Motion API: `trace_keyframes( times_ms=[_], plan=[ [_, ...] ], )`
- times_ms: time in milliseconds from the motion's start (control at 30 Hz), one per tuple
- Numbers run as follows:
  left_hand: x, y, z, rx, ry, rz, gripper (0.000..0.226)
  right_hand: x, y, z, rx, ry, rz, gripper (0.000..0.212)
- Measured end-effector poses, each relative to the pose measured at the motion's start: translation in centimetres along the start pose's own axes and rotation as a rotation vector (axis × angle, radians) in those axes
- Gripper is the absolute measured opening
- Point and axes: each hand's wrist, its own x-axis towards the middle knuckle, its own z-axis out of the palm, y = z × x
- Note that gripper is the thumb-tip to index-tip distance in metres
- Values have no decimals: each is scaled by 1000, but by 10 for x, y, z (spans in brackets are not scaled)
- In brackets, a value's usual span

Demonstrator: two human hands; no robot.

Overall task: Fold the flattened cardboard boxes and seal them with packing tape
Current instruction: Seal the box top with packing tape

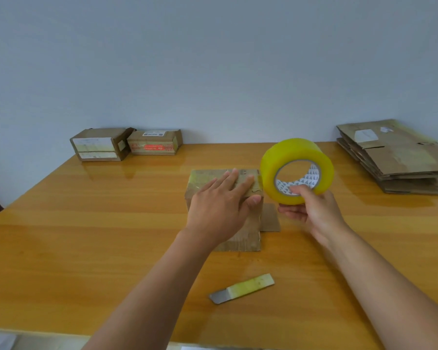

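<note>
We look down at a glossy wooden bench against a pale wall. At the centre stands a small folded cardboard box. Our left hand lies flat on its top, fingers straight, grip released, the thumb pressing at the box's right edge. Just beside it, at three o'clock, our right hand holds a yellow roll of packing tape in the air, thumb hooked inside the core, fingers curled beneath. At six o'clock, nearer us, a cutter blade with a yellowish handle lies flat. At ten o'clock, by the wall, sit two sealed boxes, touching. At two o'clock lies a stack of flattened cardboard boxes, well apart from the hands.
</note>
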Motion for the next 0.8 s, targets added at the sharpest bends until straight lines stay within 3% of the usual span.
trace_keyframes(
  times_ms=[133, 400, 633, 800],
  plan=[
    [0, 2, 2, 13, 21, 15, 71, -2, 11, -1, 50, -51, 100, 16],
    [8, 12, 7, 24, 99, 171, 59, 1, 16, 0, 10, -16, 73, 18],
    [11, 11, 13, 34, 168, 120, 57, 2, 20, 1, -55, -19, 31, 22],
    [8, 2, 10, 20, 133, 103, 56, 0, 19, 5, -82, -45, 23, 18]
  ],
)
